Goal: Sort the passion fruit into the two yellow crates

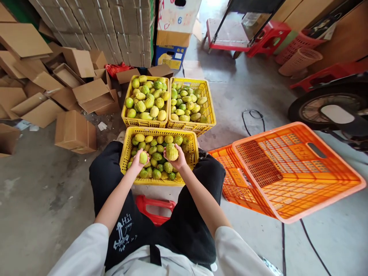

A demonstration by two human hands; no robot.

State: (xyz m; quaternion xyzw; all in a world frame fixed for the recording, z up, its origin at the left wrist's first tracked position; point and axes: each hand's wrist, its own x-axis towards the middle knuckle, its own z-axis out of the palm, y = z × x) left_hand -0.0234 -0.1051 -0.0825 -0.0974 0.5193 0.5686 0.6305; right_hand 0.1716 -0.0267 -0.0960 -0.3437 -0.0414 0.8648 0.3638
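My left hand (137,162) is closed around a small yellow-green lemon (143,157). In my right hand (181,161) sits a larger, bumpy green-yellow lemon (171,152), with the fingers wrapped round its side. Both hands are above the near yellow crate (161,183), which stands between my knees and holds many lemons, some green and some yellower. Directly behind it, side by side, are a left yellow crate (145,123) heaped with lemons and a right yellow crate (211,100) with lemons lying lower inside.
An orange crate (287,214) lies tipped on its side at the right. Open cardboard boxes (92,94) are piled at the left. Part of a red stool (155,218) shows beneath me. Farther back stand a trolley (227,34) and a motorbike wheel (330,101). Cables (284,245) cross the floor.
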